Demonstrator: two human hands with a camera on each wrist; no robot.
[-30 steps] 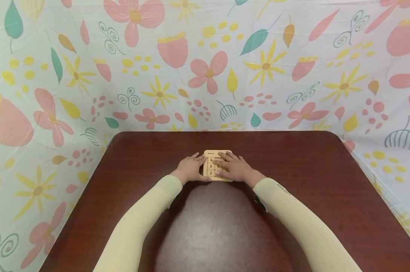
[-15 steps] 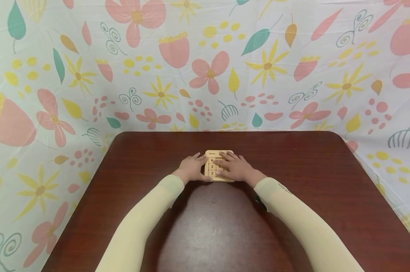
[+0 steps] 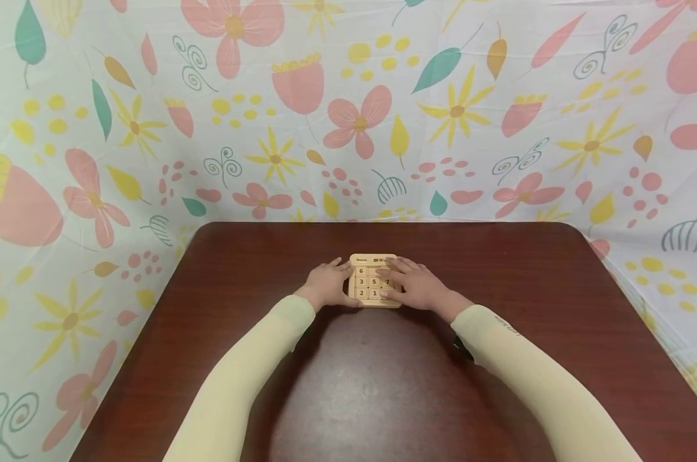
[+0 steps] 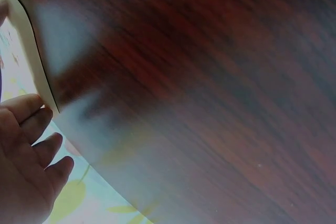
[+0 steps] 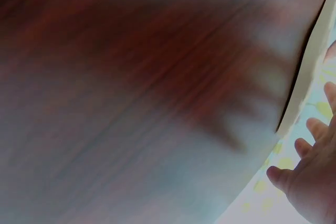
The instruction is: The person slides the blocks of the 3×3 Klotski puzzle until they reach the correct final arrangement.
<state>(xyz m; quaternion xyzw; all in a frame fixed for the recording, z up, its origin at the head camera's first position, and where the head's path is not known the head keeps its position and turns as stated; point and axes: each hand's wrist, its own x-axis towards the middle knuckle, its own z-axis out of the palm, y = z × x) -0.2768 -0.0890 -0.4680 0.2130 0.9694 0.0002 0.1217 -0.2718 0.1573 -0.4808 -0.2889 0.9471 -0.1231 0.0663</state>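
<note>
A wooden number slide puzzle point(image 3: 367, 259) lies on the table, its square tiles in a pale frame; 6, 3, 5, 7, 2 and 1 are readable. My left hand point(image 3: 326, 285) holds the frame's left side, thumb at the lower corner and fingers along the upper edge. Over the right part of the puzzle spreads my right hand point(image 3: 422, 287), its fingers nearly straight and hiding the tiles beneath. In the left wrist view the frame's pale edge point(image 4: 35, 61) shows beside the fingers. The right wrist view catches the opposite edge point(image 5: 303, 82), with the right fingers beyond it.
The dark reddish-brown table point(image 3: 256, 256) has rounded far corners and a glossy patch in front of the puzzle. Behind and beside it hangs a white cloth point(image 3: 302, 141) printed with flowers and leaves. Pale yellow sleeves point(image 3: 227, 378) cover both forearms.
My right hand has shifted right, uncovering more of the middle column and the 7 tile. My left hand stays at the frame's left side.
</note>
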